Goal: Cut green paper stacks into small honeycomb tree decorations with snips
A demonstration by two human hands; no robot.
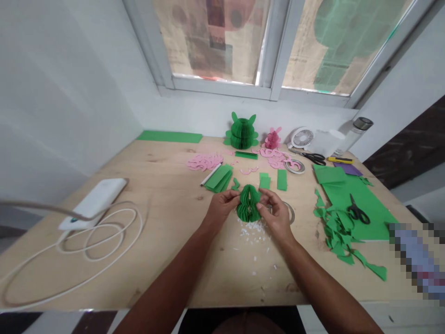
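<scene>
Between my two hands is a green honeycomb paper ball (249,204), its pleats fanned and a gap down its middle. My left hand (223,206) pinches its left edge. On the opposite side, my right hand (277,217) grips the ball with thumb and fingers. Small white paper scraps (253,232) lie on the wood beneath it. A roll of tape (291,213) is partly hidden behind my right hand. Just beyond the ball are a small green curved paper piece (236,184), a stack of folded green paper (219,178) and green paper rectangles (282,180).
At the back stand a green paper figure (242,132), a pink one (273,138), a white fan (301,138) and a bottle (354,134). Scissors (358,211) lie on green sheets at right, near green offcuts (339,234). A white power bank (95,203) with a looped cable occupies the left.
</scene>
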